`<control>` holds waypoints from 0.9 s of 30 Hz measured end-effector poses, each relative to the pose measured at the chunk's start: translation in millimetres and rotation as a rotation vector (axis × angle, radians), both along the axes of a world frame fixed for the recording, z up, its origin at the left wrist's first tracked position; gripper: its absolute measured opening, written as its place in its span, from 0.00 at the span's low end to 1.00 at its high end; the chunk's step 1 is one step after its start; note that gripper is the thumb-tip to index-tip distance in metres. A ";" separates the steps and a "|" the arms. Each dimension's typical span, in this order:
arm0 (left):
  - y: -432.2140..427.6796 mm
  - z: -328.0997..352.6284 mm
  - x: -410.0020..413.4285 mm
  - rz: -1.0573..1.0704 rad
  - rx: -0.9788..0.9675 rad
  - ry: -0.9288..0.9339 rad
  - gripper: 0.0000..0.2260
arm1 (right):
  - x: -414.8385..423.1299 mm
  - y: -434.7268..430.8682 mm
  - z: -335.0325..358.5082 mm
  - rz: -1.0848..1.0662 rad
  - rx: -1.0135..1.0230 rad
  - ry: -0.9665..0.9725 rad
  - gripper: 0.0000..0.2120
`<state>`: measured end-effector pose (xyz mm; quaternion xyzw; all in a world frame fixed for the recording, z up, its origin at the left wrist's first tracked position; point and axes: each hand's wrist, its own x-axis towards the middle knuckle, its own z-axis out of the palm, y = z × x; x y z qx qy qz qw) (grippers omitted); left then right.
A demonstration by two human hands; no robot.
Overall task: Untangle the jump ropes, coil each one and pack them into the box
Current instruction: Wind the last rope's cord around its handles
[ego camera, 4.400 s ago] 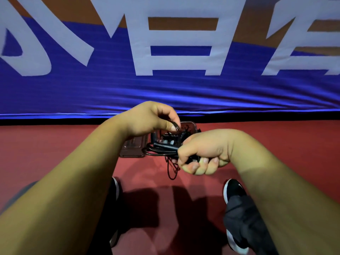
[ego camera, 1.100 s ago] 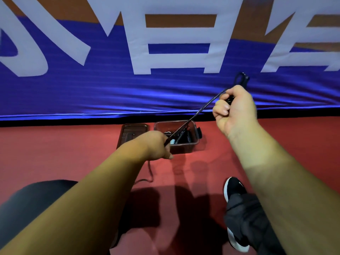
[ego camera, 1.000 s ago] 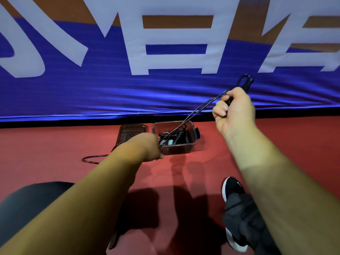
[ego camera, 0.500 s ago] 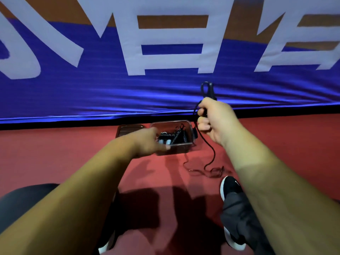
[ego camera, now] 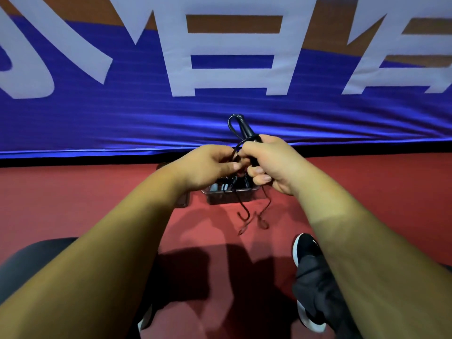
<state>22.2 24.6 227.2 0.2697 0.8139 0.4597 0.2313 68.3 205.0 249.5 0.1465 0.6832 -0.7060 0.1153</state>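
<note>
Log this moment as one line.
right hand: grips handle | left hand: pinches cord | box: other ropes inside

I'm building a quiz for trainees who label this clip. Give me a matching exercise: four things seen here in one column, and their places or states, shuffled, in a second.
Things:
1. handle
2. box
3. rope
4. shoe

Places or states:
A. dangles below the left hand, which pinches it
B. black, lower right on the floor
C. gripped by the right hand, pointing up
D. on the floor behind the hands

Pairs: 1-C, 2-D, 3-A, 4-B
</note>
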 end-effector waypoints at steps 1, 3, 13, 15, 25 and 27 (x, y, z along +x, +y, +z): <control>-3.6 3.7 0.9 0.001 0.004 -0.021 0.12 | 0.1 1.9 0.1 0.001 -0.007 -0.003 0.06; -9.6 11.0 1.8 0.011 0.051 -0.065 0.16 | 0.3 4.7 0.4 0.007 -0.022 -0.007 0.04; -17.7 28.7 17.7 0.081 0.139 -0.111 0.16 | 5.9 1.6 0.4 0.038 -0.105 -0.065 0.07; -19.7 30.2 20.1 0.074 0.087 -0.091 0.16 | 4.8 1.5 0.1 0.022 -0.108 -0.057 0.07; -22.3 19.0 18.1 -0.037 -0.188 -0.163 0.10 | 6.9 -1.2 -10.0 0.154 -0.015 -0.045 0.11; -23.2 16.7 19.0 -0.022 -0.175 -0.235 0.08 | 8.8 -3.1 -4.6 0.204 -0.027 -0.041 0.09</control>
